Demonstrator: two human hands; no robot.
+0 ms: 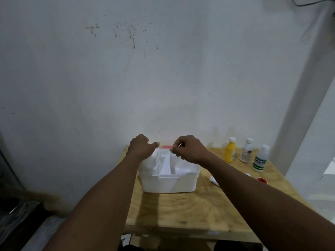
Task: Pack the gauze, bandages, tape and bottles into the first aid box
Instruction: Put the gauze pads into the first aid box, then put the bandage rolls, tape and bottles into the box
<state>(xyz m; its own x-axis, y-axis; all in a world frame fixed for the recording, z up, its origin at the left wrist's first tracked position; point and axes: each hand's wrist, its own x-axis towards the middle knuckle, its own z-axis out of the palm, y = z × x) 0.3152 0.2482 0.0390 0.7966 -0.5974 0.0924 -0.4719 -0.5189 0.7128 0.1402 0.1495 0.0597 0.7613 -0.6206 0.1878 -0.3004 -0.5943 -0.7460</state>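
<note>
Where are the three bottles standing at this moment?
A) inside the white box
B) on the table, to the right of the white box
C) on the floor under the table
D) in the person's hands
B: the yellow bottle and the two white bottles stand upright on the wooden table, to the right of the white box, while both hands are over the box.

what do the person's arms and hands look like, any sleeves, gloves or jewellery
Both forearms are bare as far as the frame shows, no sleeves in view. The left hand and right hand wear no gloves, and no watch, bracelet or ring shows. Light-coloured nails show on a few fingers.
</note>
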